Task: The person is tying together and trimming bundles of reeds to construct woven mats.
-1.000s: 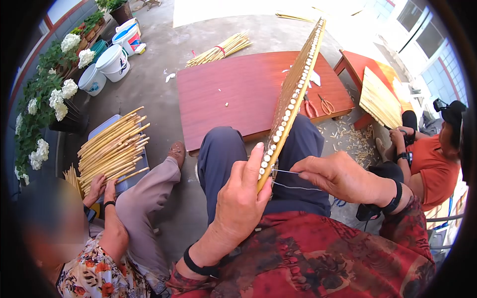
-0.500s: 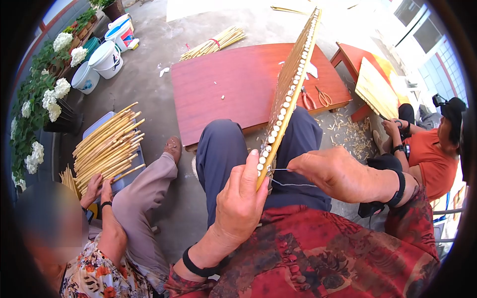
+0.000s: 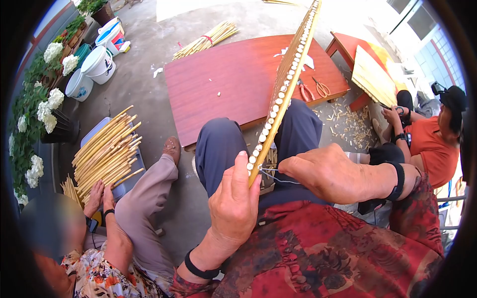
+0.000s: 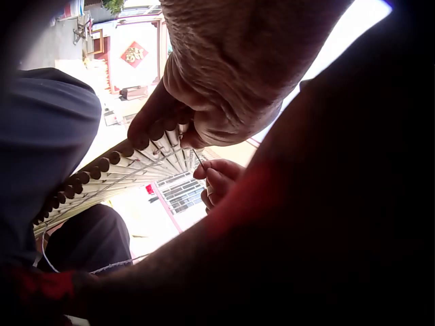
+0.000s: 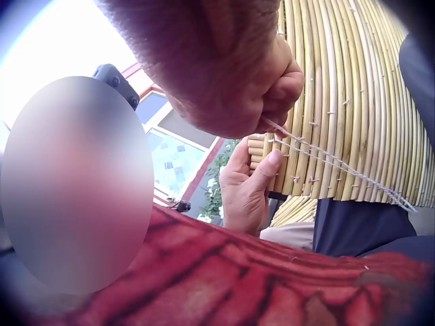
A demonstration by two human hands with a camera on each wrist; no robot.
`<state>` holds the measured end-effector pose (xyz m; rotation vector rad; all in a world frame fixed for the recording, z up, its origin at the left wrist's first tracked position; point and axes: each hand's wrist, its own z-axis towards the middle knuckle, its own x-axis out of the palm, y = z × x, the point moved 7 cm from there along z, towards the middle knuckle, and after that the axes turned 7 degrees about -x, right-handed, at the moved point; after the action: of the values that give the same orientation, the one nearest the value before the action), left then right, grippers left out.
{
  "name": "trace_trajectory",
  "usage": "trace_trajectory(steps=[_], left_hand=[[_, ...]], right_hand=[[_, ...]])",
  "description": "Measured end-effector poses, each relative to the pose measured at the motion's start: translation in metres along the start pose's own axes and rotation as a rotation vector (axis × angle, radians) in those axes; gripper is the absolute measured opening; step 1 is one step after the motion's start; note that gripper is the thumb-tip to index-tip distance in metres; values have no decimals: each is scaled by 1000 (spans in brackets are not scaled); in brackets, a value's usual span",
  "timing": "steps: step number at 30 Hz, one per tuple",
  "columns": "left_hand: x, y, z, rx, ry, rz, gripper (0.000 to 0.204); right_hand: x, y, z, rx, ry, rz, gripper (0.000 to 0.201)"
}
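Straw-stalk mat (image 3: 288,79) edge clamped in left hand (image 3: 233,206) grip; right hand (image 3: 325,171), pinching thread (image 3: 271,175), has moved nearer the mat.

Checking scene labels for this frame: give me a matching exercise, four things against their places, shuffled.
Things:
1. stalk mat
2. scissors
3. white buckets
4. loose stalk pile

Places:
A. on the red table
B. on the ground by the flowering plants
C. held edge-up by the left hand
D. on a grey board before the seated neighbour

Pairs: 1-C, 2-A, 3-B, 4-D
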<state>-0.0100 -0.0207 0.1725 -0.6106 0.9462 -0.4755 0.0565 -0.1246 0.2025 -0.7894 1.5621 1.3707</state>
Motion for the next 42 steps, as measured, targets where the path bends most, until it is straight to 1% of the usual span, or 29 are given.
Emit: trace_trajectory(steps=[2,5,8,16,21,25,27,39,41,42], left_hand=[[0,4,-1,-51,8,-39,50],[-1,3,-2,-62,7,-9,51],[-2,2,0,-25,-10,45,47],[-4,5,-1,-37,-24,74,47],[-5,7,0,-37,-38,83,47],[-5,8,3,-30,-51,107,46],[-6,8,2,-31,-50,106,46],[-6,8,4,-25,-56,115,46],[-5,10,4,-102,-11,84,47],[-6,9,4,-102,-11,84,47]], right_hand=[[0,0,1,-10,-1,-8,21],[3,1,4,-11,1,4,21],[4,0,4,7,-6,25,20],[8,1,11,10,-34,56,16],[11,-1,17,39,-3,63,17],[9,-2,20,29,-10,102,17],[11,-2,21,55,25,97,17],[12,-2,27,35,-1,91,15],[11,-2,29,34,-9,83,14],[11,-3,30,32,-18,75,14]])
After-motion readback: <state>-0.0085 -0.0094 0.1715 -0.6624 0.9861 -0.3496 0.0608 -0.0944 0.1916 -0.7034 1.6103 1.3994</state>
